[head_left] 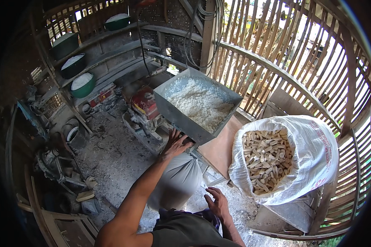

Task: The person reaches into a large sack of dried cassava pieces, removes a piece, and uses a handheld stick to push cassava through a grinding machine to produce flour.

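Observation:
A grey metal hopper (181, 125) in the middle holds a heap of white crumbly grains (200, 105). My left hand (176, 144) reaches to the hopper's near lower corner, its fingers spread and seemingly touching the metal. What lies under its fingertips is partly hidden. Below the hopper hangs a full, pale cloth bag (175, 181), bulging close in front of my body. My right hand (218, 202) is held low, to the right of that bag, with thumb and fingers apart and nothing visible in it.
An open white woven sack (313, 156) of pale dried chunks (268, 158) lies on the right beside a brown board (222, 150). Behind the hopper's left side sits a red engine (145, 103). Green basins (83, 86) of white powder line the left shelves. Slatted walls surround the dusty floor (111, 152).

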`<control>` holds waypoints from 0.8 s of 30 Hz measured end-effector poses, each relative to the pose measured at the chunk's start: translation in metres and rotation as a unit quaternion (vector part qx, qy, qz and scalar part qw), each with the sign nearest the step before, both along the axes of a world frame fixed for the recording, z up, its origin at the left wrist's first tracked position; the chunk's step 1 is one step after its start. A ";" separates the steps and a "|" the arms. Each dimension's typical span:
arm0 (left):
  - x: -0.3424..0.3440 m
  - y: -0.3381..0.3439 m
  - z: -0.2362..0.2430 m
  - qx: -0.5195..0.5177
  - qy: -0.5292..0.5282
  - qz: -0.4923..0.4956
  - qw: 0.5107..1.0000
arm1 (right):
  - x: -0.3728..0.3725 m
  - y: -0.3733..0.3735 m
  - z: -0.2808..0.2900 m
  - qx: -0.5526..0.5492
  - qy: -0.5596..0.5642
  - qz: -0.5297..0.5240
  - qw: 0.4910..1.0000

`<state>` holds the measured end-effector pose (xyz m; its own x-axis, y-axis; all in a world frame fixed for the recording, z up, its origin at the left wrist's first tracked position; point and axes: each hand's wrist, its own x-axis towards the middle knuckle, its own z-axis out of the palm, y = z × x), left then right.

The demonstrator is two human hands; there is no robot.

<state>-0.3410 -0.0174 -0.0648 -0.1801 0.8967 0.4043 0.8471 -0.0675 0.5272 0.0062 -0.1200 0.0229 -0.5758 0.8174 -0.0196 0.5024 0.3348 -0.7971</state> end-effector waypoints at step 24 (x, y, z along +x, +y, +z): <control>0.040 0.001 0.012 0.021 0.050 0.166 0.985 | 0.000 -0.001 -0.008 0.042 -0.005 -0.007 0.999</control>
